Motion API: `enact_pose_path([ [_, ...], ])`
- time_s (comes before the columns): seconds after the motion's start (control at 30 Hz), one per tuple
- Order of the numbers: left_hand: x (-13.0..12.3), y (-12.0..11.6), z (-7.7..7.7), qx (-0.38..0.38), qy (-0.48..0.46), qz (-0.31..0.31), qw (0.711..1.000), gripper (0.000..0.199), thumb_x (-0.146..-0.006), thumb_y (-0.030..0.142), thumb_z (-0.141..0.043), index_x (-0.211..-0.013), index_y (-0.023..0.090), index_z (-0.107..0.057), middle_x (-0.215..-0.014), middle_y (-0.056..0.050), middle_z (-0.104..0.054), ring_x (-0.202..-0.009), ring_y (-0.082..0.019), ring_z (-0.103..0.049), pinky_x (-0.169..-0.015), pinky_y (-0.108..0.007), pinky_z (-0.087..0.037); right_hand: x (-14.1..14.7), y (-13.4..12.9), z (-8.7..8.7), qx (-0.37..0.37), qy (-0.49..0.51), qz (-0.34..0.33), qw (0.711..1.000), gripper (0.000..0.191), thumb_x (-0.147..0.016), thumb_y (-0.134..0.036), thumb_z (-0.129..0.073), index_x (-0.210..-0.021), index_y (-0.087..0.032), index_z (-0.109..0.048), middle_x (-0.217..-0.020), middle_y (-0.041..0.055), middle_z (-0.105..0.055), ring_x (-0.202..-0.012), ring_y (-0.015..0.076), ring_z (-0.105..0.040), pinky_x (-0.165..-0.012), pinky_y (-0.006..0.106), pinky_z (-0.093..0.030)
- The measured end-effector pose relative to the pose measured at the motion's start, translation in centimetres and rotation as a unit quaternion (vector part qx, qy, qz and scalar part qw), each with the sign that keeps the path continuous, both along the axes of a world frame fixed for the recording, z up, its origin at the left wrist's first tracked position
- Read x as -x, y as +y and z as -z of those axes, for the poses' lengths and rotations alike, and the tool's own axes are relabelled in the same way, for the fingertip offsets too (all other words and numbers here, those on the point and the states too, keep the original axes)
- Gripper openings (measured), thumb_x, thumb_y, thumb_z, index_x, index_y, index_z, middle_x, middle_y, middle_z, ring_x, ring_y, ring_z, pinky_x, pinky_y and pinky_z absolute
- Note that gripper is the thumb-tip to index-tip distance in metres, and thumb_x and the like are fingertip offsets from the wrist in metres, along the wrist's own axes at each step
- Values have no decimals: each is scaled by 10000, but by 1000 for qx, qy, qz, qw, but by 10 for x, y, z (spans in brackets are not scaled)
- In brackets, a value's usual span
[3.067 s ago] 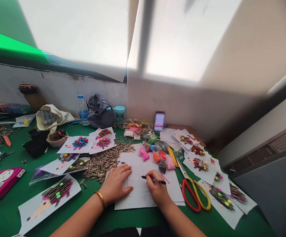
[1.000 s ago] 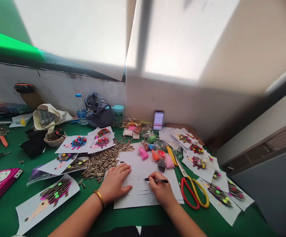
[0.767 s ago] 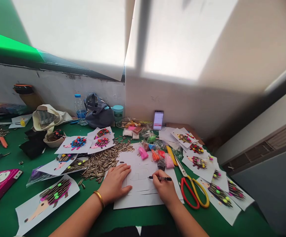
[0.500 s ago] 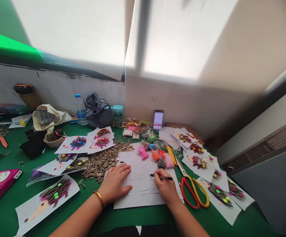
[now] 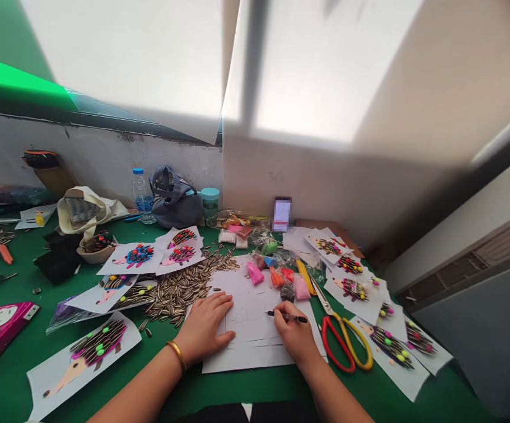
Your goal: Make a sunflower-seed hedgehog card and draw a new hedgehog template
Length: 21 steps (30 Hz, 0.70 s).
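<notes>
My left hand (image 5: 211,323) lies flat on the left side of a white sheet of paper (image 5: 255,355), fingers spread, a gold bangle (image 5: 176,356) on its wrist. In my right hand (image 5: 297,335) is a black pen (image 5: 292,317), its tip at the right end of a thin rounded outline drawn on the paper. Loose sunflower seeds (image 5: 182,288) are heaped just beyond my left hand. Small packets of coloured clay (image 5: 255,273) lie at the paper's far edge. Right of the paper are scissors (image 5: 336,320) with one red and one yellow handle.
Hedgehog pictures with seed spines lie on the left (image 5: 87,358) and right (image 5: 391,346). A yellow cutter (image 5: 305,277) lies by the scissors. Along the wall stand a phone (image 5: 282,214), a cup (image 5: 211,202), a grey bag (image 5: 175,202) and a water bottle (image 5: 143,197).
Hardly anything differs. My right hand and the pen have shifted very slightly; my left hand stays in place on the paper.
</notes>
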State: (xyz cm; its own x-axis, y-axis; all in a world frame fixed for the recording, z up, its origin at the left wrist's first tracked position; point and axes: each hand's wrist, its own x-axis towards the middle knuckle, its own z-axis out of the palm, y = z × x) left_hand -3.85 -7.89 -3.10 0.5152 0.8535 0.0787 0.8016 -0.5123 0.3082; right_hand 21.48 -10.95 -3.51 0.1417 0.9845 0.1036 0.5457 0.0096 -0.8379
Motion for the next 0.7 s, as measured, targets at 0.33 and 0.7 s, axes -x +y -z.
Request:
enact_pose_path([
  [0.33, 1, 0, 1, -3, -4, 2, 1000, 639, -737, 428, -675, -1337, 262, -532, -1450, -56, -500, -1352, -305, -404, -1078, -482, -308, 0, 0, 1, -9, -5, 7, 1000, 207, -854, -353, -467, -721, -232, -571, -623, -15, -588, -587, 171, -534, -535, 257, -375],
  [0.7, 1, 0, 2, -3, -10, 0, 1000, 632, -733, 426, -681, -1330, 273, -542, -1443, -58, -507, -1351, -310, -405, -1082, -472, -311, 0, 2, 2, -6, -7, 7, 1000, 209, -858, -365, -467, -747, -229, -581, -674, -1, -619, -642, 185, -566, -565, 262, -396],
])
